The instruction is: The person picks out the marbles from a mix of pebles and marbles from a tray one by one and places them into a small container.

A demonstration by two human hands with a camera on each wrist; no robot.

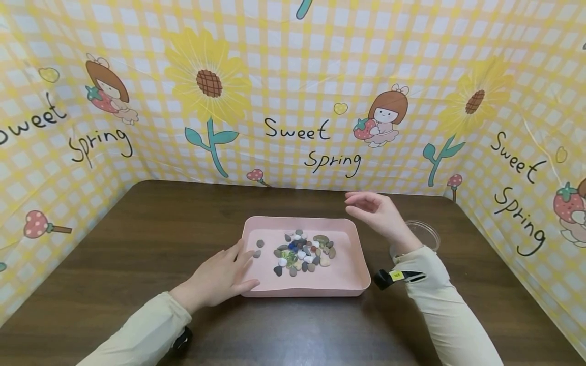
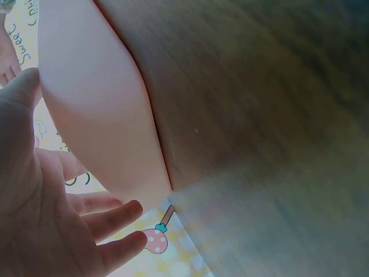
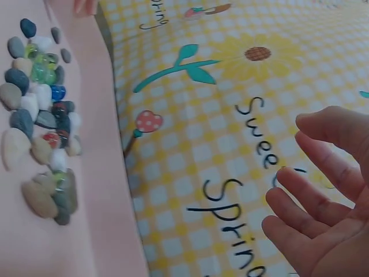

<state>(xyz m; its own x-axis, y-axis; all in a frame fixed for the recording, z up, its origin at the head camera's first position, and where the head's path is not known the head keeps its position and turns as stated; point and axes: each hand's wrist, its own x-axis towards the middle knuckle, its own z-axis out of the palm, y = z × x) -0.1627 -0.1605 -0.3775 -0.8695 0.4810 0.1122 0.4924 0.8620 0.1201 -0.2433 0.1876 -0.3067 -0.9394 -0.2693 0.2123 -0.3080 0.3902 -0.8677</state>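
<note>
A shallow pink tray [image 1: 341,281] rests on the dark table. In its middle lies a heap of pebbles [image 1: 324,261], grey, white and tan, mixed with shiny glass marbles [image 3: 41,70] in green, blue and red. Two grey pebbles [image 1: 260,243] sit apart near the tray's left wall. My left hand [image 1: 221,277] is at the tray's left end, fingers spread over and around the rim; whether it bears weight there I cannot tell. Raised beyond the tray's right side, my right hand [image 1: 379,216] has loosely bent fingers and holds nothing visible.
A clear round container [image 1: 428,234] stands right of the tray, partly hidden by my right wrist. Yellow checked cloth [image 1: 293,66] with printed flowers walls the table [image 1: 192,203] at the back and both sides.
</note>
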